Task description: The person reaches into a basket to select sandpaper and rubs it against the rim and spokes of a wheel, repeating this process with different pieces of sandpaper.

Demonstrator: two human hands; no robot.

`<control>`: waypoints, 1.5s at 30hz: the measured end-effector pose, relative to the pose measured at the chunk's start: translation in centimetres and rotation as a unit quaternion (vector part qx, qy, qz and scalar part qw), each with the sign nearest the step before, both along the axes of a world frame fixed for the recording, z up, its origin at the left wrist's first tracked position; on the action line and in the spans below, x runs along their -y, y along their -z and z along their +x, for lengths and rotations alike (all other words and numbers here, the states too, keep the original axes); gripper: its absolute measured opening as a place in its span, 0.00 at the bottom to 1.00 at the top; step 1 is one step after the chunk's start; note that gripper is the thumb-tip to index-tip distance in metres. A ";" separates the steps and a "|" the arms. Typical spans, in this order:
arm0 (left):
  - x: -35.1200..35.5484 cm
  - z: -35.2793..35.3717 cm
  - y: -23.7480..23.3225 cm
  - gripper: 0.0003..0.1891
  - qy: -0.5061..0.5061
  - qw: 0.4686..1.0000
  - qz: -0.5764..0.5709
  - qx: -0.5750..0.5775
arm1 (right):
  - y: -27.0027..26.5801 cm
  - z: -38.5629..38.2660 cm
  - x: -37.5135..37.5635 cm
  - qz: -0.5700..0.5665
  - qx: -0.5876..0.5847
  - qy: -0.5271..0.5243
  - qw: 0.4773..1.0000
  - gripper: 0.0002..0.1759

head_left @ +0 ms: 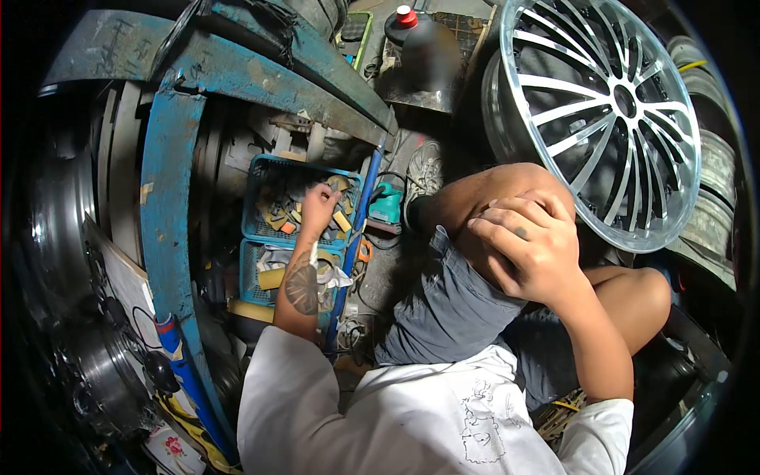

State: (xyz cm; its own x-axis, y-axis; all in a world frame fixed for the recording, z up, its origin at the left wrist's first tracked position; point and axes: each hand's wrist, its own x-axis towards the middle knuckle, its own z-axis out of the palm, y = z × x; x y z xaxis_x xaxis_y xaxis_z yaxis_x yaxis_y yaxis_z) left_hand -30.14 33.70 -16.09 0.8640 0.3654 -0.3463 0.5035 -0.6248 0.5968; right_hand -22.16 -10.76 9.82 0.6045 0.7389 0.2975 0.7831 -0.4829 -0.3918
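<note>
Head view: our left hand is inside the blue basket, fingers curled among small blocks; we cannot tell whether it grips one. To the basket's right, our right hand lies released over our bent knee. A second basket sits just nearer us, a green tool just right, a silver wheel farther right.

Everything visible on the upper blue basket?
The rectangular blue plastic basket has an open top and mesh walls. It sits beside a slanted blue tube, end to end with a second blue basket. Mixed tan, yellow and orange pieces clutter it; the left hand is in or just above them. Underside hidden.
</note>
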 end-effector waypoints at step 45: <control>34.0 15.0 -36.2 0.05 0.316 0.875 -0.302 0.207 | -0.7 2.0 8.6 0.552 -0.422 0.037 0.719 0.10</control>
